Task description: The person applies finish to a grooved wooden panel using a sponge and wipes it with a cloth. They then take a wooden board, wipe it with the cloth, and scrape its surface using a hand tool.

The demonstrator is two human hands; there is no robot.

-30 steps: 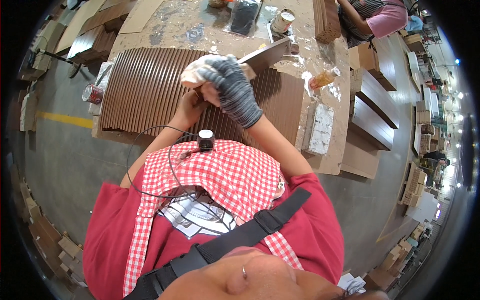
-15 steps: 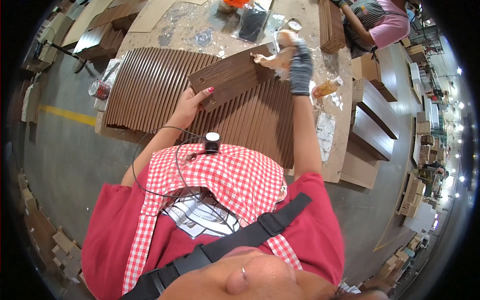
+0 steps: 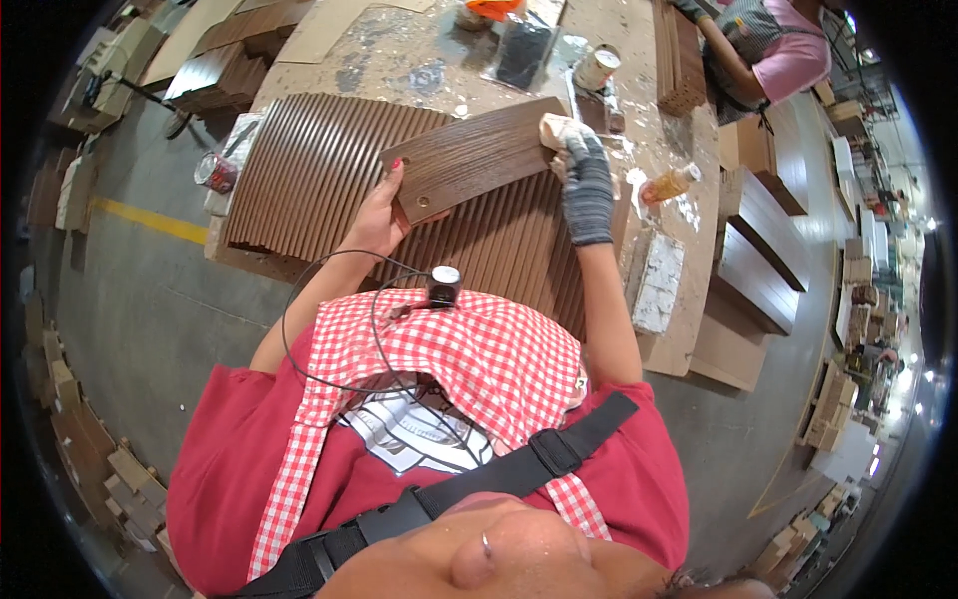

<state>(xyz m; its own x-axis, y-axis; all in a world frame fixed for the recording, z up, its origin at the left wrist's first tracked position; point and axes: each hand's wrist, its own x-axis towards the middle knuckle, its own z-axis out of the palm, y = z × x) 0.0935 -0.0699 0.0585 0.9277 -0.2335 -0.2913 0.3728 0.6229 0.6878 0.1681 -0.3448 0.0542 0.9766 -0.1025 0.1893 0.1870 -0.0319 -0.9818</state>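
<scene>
A dark brown wood-grain board (image 3: 479,155) with small round holes at its left end is held tilted above the bench. My bare left hand (image 3: 382,215) grips that end, thumb on top and fingers underneath. At the far right end, my right hand (image 3: 587,185), in a grey striped glove, is closed on a pale crumpled cloth (image 3: 559,132) that touches the board's edge. Beneath lies a wide row of brown slats (image 3: 329,170), set side by side on the workbench (image 3: 679,215).
Right of my glove are a small bottle of amber liquid (image 3: 671,184), a white-spattered block (image 3: 659,283) and an open can (image 3: 597,68). A red-labelled can (image 3: 216,173) stands at the left edge. A co-worker (image 3: 773,60) is at the far right beside stacked boards (image 3: 681,65).
My right hand with the cloth has come nearer, from above the board to its right end. The board has turned a little flatter, and its wood-grain face shows more fully.
</scene>
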